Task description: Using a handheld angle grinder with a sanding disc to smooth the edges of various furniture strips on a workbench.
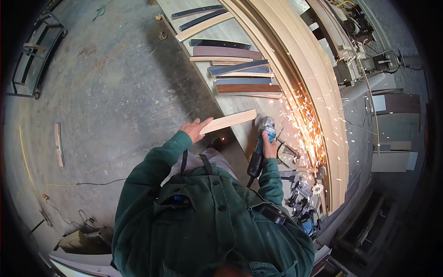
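My left hand (195,129) is closed on the near end of a pale wood strip (229,121). The strip's far end reaches over the table to the disc of an angle grinder (256,159). Wrapped round the grinder's teal-and-black body is my right hand (270,147). Bright orange sparks (314,131) stream from around there across the long boards on the right. Whether the disc touches the strip's end is too fine to tell.
Several wood strips in pale, brown and black (244,87) lie across the table (184,32). Long curved boards (318,60) line its right side. Clamps and tools (302,191) sit right of my arm. A cart (41,55) and a loose strip (59,144) are on the left floor.
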Motion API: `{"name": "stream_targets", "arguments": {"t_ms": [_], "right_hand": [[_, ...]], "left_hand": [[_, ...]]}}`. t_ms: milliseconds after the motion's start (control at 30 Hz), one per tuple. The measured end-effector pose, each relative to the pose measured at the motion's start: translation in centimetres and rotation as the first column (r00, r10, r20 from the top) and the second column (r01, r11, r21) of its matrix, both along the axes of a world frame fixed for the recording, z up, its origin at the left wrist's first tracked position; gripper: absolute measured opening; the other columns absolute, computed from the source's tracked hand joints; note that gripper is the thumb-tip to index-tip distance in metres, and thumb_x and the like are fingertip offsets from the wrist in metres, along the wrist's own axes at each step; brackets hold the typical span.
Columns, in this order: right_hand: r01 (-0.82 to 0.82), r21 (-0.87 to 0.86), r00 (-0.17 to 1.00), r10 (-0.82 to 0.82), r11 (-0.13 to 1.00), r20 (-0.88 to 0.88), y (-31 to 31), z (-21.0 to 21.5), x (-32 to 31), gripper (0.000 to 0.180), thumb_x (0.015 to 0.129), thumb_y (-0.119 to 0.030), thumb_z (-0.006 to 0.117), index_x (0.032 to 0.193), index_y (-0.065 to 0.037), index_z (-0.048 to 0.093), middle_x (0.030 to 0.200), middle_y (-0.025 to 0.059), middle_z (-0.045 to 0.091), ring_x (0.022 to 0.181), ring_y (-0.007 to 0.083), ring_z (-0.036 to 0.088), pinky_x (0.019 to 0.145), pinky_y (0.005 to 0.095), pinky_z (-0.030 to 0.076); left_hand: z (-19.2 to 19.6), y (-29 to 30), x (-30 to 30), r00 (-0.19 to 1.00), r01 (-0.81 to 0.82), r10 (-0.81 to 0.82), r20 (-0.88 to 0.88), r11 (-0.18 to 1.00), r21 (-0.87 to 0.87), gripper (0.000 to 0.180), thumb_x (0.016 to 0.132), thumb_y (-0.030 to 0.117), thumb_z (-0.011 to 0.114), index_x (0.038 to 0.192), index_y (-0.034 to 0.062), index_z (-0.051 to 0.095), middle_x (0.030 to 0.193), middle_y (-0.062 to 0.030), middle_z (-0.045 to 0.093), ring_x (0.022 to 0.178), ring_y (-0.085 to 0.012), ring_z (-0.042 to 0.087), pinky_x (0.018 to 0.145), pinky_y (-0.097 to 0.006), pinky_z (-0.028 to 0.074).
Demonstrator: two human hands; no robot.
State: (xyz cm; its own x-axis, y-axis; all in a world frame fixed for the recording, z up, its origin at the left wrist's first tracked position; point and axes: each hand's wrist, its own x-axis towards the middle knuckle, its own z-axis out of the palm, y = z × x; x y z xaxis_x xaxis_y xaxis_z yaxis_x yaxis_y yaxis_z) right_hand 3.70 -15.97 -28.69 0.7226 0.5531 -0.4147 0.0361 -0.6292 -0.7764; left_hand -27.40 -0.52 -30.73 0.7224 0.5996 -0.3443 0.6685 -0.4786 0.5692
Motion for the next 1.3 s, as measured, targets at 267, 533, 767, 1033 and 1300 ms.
{"name": "stream_targets", "arguments": {"t_ms": [267, 533, 767, 1033, 1300], "right_hand": [[-0.092, 0.000, 0.994, 0.092, 0.996, -0.050, 1.4, 2.0, -2.1, 0.064, 0.080, -0.049, 0.072, 0.116, 0.003, 0.059, 0.102, 0.0098, 0.066, 0.090, 0.0163, 0.060, 0.081, 0.0300, 0.048], [0.007, -0.077, 0.999, -0.005, 0.997, 0.037, 0.4, 1.6, -0.4, 0.074, 0.078, -0.060, 0.067, 0.113, 0.005, 0.061, 0.099, 0.0129, 0.067, 0.089, 0.0193, 0.062, 0.079, 0.0312, 0.048], [-0.123, -0.036, 0.992, 0.122, 0.992, -0.029, 1.2, 1.8, -1.0, 0.069, 0.077, -0.056, 0.071, 0.111, 0.003, 0.061, 0.099, 0.0139, 0.066, 0.090, 0.0182, 0.061, 0.081, 0.0316, 0.048], [-0.017, 0.011, 0.997, 0.018, 1.000, -0.076, 0.6, -0.1, 1.3, 0.070, 0.078, -0.056, 0.070, 0.114, 0.004, 0.061, 0.100, 0.0132, 0.066, 0.088, 0.0190, 0.062, 0.080, 0.0319, 0.048], [0.332, 0.216, 0.883, -0.223, 0.918, -0.413, -2.7, -1.6, 6.6, 0.060, 0.085, -0.051, 0.065, 0.110, 0.003, 0.058, 0.084, 0.0101, 0.064, 0.063, 0.0198, 0.062, 0.056, 0.0331, 0.053]], "left_hand": [[-0.4, 0.0, 0.0, 0.999, -0.003, 0.002, -0.035, 1.000, -0.018, 0.081, 0.083, 0.023, 0.065, 0.148, 0.0382, 0.019, 0.121, -0.0206, 0.052, 0.103, -0.0390, 0.059, 0.089, -0.045, 0.046], [-1.5, -0.2, -0.3, 1.000, 0.001, 0.000, -0.026, 1.000, 0.028, 0.081, 0.083, 0.024, 0.066, 0.148, 0.0379, 0.019, 0.120, -0.0210, 0.053, 0.100, -0.0396, 0.060, 0.087, -0.046, 0.048], [-0.7, -0.3, -0.2, 0.999, 0.003, 0.000, -0.047, 0.998, 0.058, 0.081, 0.082, 0.024, 0.066, 0.148, 0.0364, 0.021, 0.117, -0.0205, 0.053, 0.100, -0.0393, 0.060, 0.086, -0.044, 0.048], [0.6, 0.2, 0.5, 0.995, 0.004, -0.005, -0.098, 1.000, -0.006, 0.080, 0.082, 0.025, 0.065, 0.148, 0.0347, 0.022, 0.126, -0.0265, 0.050, 0.107, -0.0410, 0.057, 0.093, -0.044, 0.045], [1.9, -1.3, -0.9, 0.997, -0.080, 0.079, -0.011, 0.976, -0.203, 0.082, 0.077, 0.037, 0.070, 0.147, 0.0238, 0.030, 0.128, -0.0250, 0.053, 0.114, -0.0393, 0.054, 0.096, -0.041, 0.044]]}}
